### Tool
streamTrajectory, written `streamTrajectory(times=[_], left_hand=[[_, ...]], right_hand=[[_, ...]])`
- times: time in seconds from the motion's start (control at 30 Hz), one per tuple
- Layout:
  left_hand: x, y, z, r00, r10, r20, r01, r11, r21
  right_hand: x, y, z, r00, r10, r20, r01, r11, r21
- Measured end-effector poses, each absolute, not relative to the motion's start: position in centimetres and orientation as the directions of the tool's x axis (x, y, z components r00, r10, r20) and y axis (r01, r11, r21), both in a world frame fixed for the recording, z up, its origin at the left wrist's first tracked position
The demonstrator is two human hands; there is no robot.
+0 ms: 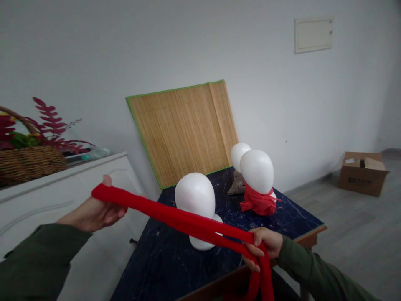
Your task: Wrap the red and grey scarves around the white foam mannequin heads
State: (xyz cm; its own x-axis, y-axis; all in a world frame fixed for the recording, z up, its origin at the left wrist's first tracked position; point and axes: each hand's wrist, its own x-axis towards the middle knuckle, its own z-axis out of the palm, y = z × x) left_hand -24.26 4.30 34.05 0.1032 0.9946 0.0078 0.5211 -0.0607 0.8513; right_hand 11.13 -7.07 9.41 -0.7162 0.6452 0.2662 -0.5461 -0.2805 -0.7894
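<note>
A long red scarf [175, 219] is stretched taut between my two hands. One end is looped over my left hand [97, 211], whose fingers curl round it above the white cabinet side. My right hand [266, 244] grips the doubled fabric near the table's front edge, and loose lengths hang below it. Behind the scarf stands a smooth white head form [194, 194] on a rounded base, partly hidden by the fabric. Farther back, a second white head form [257, 171] has a red cloth [258, 202] wrapped round its neck. A third [239, 155] stands behind, with greyish-brown cloth [237, 184] beneath it.
The dark blue marbled table [156, 259] bears the head forms. A bamboo mat [184, 129] leans on the wall behind. At left, a wicker basket [31, 163] of artificial plants stands on a white cabinet [119, 167]. A cardboard box [361, 177] sits on the floor at right.
</note>
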Motion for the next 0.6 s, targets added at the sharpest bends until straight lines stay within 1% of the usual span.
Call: streamTrajectory(times=[0.07,0.1,0.13,0.17,0.2,0.23,0.27,0.3,0.33,0.37,0.4,0.43,0.5,0.57,0.6], left_hand=[[-23.6,4.3,33.3,0.156,0.984,-0.087,0.224,0.051,0.973],[-23.1,4.2,33.0,0.178,0.98,-0.086,0.072,0.074,0.995],[-22.5,4.0,32.9,0.174,0.984,-0.021,-0.029,0.027,0.999],[-22.0,3.9,32.9,0.164,0.985,0.061,-0.077,-0.049,0.996],[-21.5,3.8,33.0,0.13,0.979,0.16,-0.077,-0.15,0.986],[-21.2,3.8,33.3,0.082,0.959,0.271,-0.016,-0.27,0.963],[-21.1,3.9,33.8,0.022,0.915,0.404,0.108,-0.404,0.909],[-21.3,4.0,34.4,-0.029,0.833,0.553,0.285,-0.523,0.803],[-21.6,4.3,35.1,-0.037,0.72,0.693,0.484,-0.594,0.642],[-22.2,4.6,35.9,-0.001,0.603,0.798,0.665,-0.595,0.451],[-23.0,5.0,36.7,0.06,0.508,0.859,0.803,-0.536,0.261],[-24.0,5.5,37.4,0.112,0.433,0.894,0.887,-0.449,0.106],[-26.1,6.7,38.6,0.219,0.337,0.916,0.951,-0.284,-0.123],[-27.9,7.7,39.2,0.354,0.314,0.881,0.933,-0.179,-0.312],[-28.5,8.1,39.3,0.416,0.331,0.847,0.909,-0.144,-0.39]], right_hand=[[11.0,-6.7,8.9,-0.716,0.65,0.255,-0.55,-0.301,-0.779],[11.0,-6.6,8.6,-0.719,0.647,0.252,-0.553,-0.314,-0.771],[10.9,-6.4,8.4,-0.724,0.643,0.25,-0.554,-0.326,-0.766],[10.8,-6.4,8.1,-0.728,0.638,0.249,-0.554,-0.334,-0.763],[10.8,-6.3,7.8,-0.731,0.635,0.249,-0.552,-0.337,-0.762],[10.9,-6.3,7.6,-0.729,0.637,0.251,-0.553,-0.332,-0.764],[11.1,-6.2,7.3,-0.725,0.64,0.253,-0.552,-0.32,-0.77],[11.3,-6.2,7.1,-0.721,0.644,0.253,-0.548,-0.307,-0.778],[11.7,-6.2,6.9,-0.716,0.652,0.25,-0.544,-0.296,-0.785],[12.2,-6.3,6.7,-0.708,0.664,0.24,-0.54,-0.291,-0.79],[12.8,-6.3,6.6,-0.698,0.68,0.224,-0.537,-0.291,-0.792],[13.4,-6.3,6.5,-0.685,0.7,0.202,-0.535,-0.295,-0.792],[14.8,-6.4,6.7,-0.648,0.745,0.16,-0.531,-0.291,-0.796],[16.2,-6.6,7.6,-0.596,0.79,0.146,-0.516,-0.237,-0.823],[16.9,-6.6,8.2,-0.561,0.814,0.149,-0.502,-0.192,-0.843]])
